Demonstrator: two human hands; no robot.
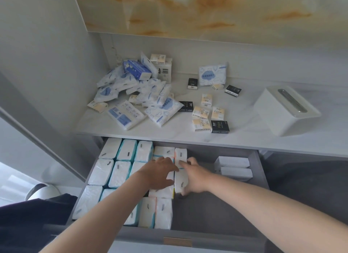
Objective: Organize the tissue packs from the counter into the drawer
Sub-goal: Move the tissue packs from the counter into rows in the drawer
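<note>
The grey drawer stands pulled out below the counter. Its left half holds rows of white tissue packs set on edge. My right hand grips one upright white pack at the right end of a row. My left hand lies flat on the packs just left of it, fingers spread. On the white counter a heap of blue-and-white tissue packs lies at the left. Small cream and black pocket packs are scattered in the middle.
A white tissue box with a slot lid sits on the counter at the right. Two white packs lie flat in the drawer's right rear corner. The drawer's right front floor is bare grey. A white side wall bounds the counter's left.
</note>
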